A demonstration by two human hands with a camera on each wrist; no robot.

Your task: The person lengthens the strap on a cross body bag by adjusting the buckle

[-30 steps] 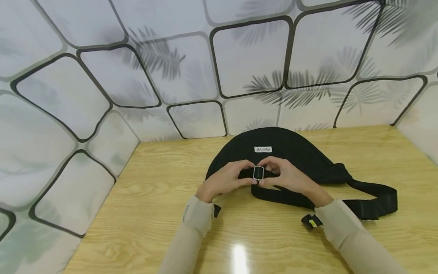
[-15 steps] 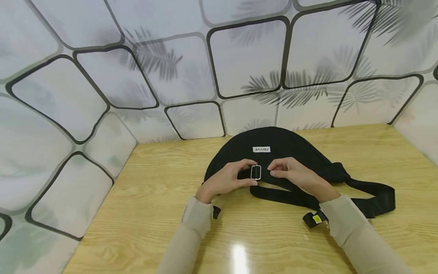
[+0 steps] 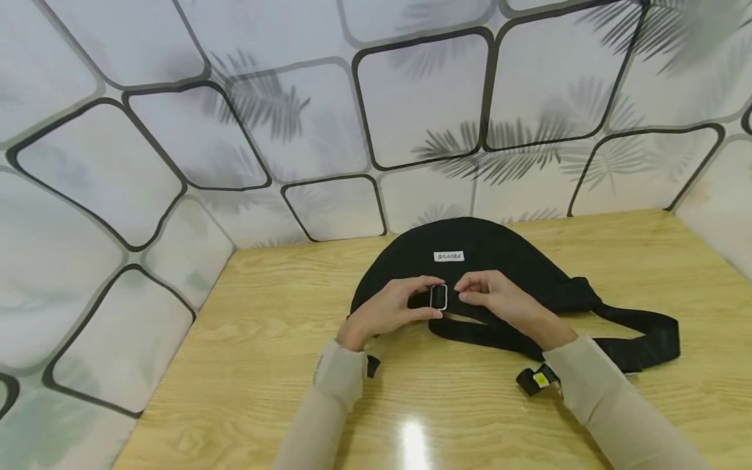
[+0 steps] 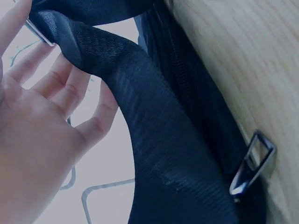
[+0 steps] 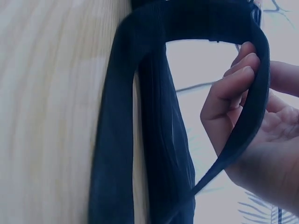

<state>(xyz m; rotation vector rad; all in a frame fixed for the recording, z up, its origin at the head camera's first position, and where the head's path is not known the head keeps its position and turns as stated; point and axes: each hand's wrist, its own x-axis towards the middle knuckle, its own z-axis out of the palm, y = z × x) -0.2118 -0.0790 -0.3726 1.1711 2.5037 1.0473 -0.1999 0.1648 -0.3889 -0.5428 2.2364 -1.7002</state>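
Observation:
A black waist bag [image 3: 470,241] with a white label lies on the wooden table. Above its lower edge, my left hand [image 3: 390,303] holds a silver slide buckle [image 3: 438,297] between thumb and fingers. The buckle's metal edge [image 4: 41,31] shows at the fingertips in the left wrist view, with the black strap [image 4: 154,121] looping down from it. Just right of the buckle my right hand [image 3: 505,301] pinches the strap. In the right wrist view the strap [image 5: 252,102] runs between the thumb and the curled fingers [image 5: 229,88].
A black strap end with a yellow tag [image 3: 540,378] lies by the right sleeve. The wide strap [image 3: 660,336] loops out on the right. A metal ring [image 4: 254,161] on the bag shows near the tabletop. A patterned cloth wall [image 3: 329,117] stands behind the table [image 3: 247,391].
My right hand has left the buckle and moved a little to the right, now pinching the strap beside it. My left hand has stayed at the buckle.

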